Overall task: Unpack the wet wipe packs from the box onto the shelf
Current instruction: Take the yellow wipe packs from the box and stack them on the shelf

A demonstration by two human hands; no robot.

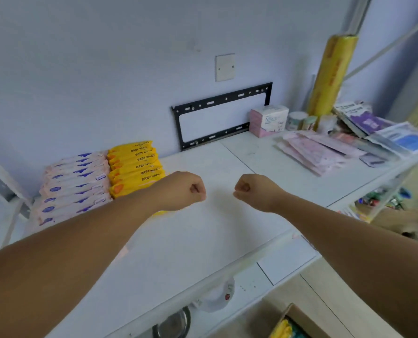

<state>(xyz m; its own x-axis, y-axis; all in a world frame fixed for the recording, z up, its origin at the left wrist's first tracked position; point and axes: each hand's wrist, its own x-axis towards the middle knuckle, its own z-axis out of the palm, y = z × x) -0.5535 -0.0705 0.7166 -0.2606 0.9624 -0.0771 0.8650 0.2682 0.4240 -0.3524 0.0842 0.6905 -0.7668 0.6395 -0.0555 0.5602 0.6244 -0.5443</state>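
Note:
Both my arms reach out over the white shelf [203,240]. My left hand [186,190] and my right hand [252,190] are closed into fists a short way apart, holding nothing. On the shelf's left end lie two rows of wet wipe packs: several yellow baby wipe packs [135,164] and, left of them, several pink-and-white packs with blue labels [74,186]. My left forearm crosses in front of the nearest yellow packs. The cardboard box [293,323] stands on the floor at the bottom right, with a yellow pack [281,329] showing inside.
A black wall bracket [217,115] is fixed behind the shelf. On the right end lie pink sachets [310,150], a pink box [267,120], small tubs, printed packets and an upright yellow film roll [331,74]. A metal bowl [176,323] sits below the shelf.

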